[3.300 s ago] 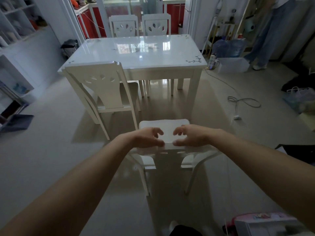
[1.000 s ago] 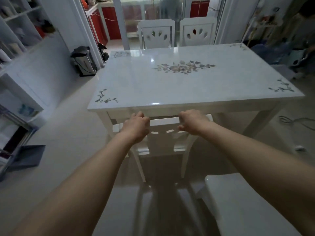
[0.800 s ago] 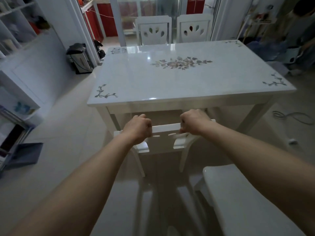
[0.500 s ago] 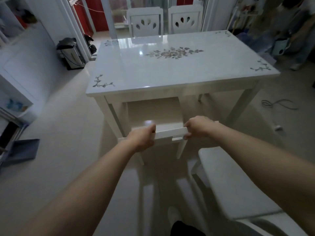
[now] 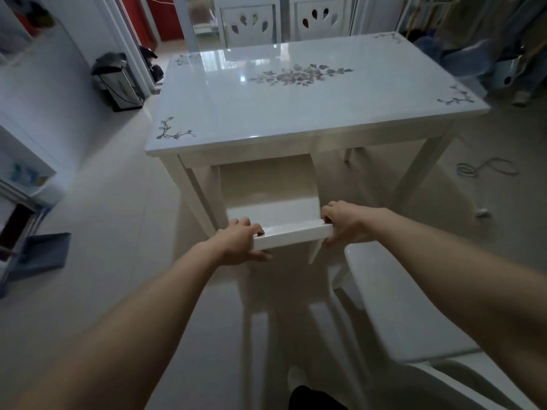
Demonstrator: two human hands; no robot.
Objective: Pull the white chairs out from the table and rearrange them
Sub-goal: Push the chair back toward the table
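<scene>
White chair [image 5: 291, 236], top rail clasped by left grip [image 5: 236, 245] and right grip [image 5: 344, 221], likely needs an even pull clear of the bench [image 5: 266, 108].

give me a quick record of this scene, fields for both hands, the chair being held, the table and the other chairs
held chair: white, back toward the person, seat reaching under the table's near edge
left hand: grips the left end of its top rail
right hand: grips the right end of the same rail
table: white glossy top with flower prints
near chair: stands under the right forearm, clear of the table
far chairs: two at the table's far side
</scene>
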